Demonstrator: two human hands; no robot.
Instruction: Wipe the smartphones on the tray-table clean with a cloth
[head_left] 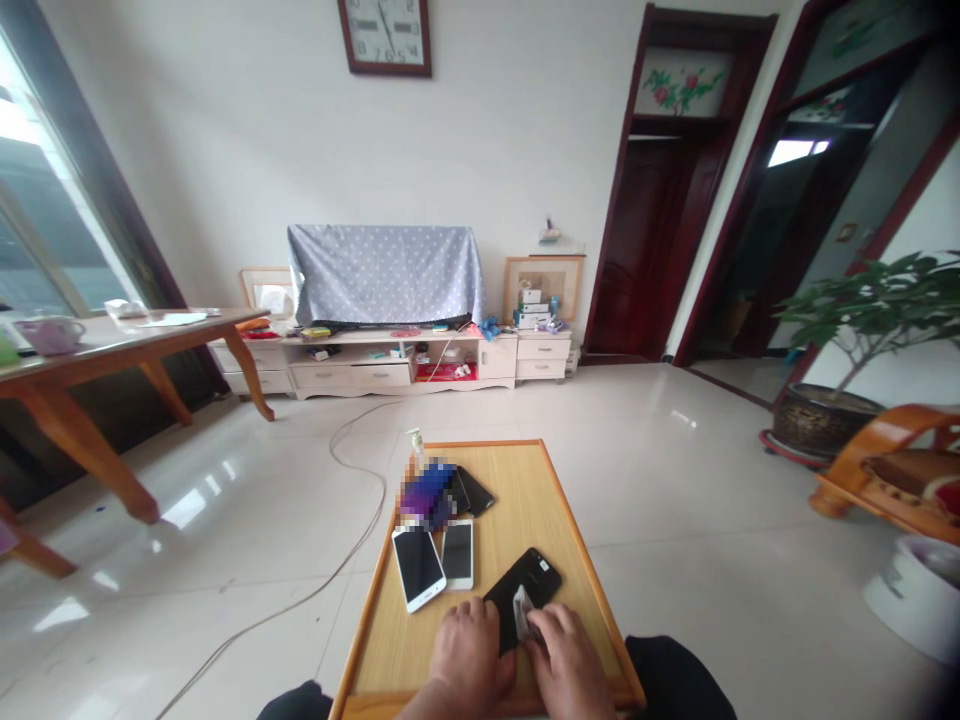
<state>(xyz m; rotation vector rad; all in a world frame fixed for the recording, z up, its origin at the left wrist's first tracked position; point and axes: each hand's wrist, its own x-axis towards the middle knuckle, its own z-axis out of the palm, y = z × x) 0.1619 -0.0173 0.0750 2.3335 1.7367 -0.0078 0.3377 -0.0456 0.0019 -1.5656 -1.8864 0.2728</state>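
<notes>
A black phone [531, 582] lies face down and slanted on the small wooden table [570, 540], near its front edge. My left hand [469, 655] rests on the phone's lower end with its fingers curled over it. My right hand [566, 655] pinches a small pale cloth or wipe [523, 608] against the phone's back. Two white phones [418, 567] [458, 553] lie side by side just beyond my left hand. Farther back sit a blurred purple phone [427, 495] and another black phone [475, 491].
A small bottle [415, 440] stands at the table's far left corner. A cable [352, 540] runs across the tiled floor on the left. A long wooden table [112, 350] is at left, a TV cabinet [390, 365] at the back wall, a potted plant [825, 415] and wooden chair [892, 470] at right.
</notes>
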